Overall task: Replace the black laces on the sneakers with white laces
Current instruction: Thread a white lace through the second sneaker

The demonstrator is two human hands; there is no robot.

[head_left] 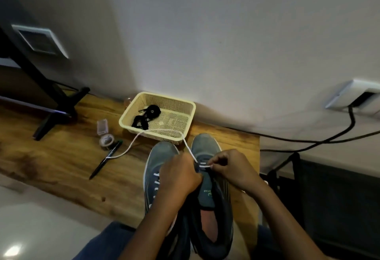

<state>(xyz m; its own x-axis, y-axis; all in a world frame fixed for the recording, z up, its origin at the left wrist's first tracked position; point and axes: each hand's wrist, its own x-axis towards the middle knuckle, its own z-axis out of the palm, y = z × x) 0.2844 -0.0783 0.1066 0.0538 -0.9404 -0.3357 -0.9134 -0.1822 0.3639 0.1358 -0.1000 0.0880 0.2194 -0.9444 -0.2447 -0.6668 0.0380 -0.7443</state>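
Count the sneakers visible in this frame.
2. The left sneaker sits on the wooden table, partly behind the left hand; the right sneaker sits beside it, being laced.

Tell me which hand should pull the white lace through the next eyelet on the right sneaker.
Probably the right hand: it already pinches the white lace tip at the right sneaker's eyelets. The left hand grips the sneaker's near side, steadying it.
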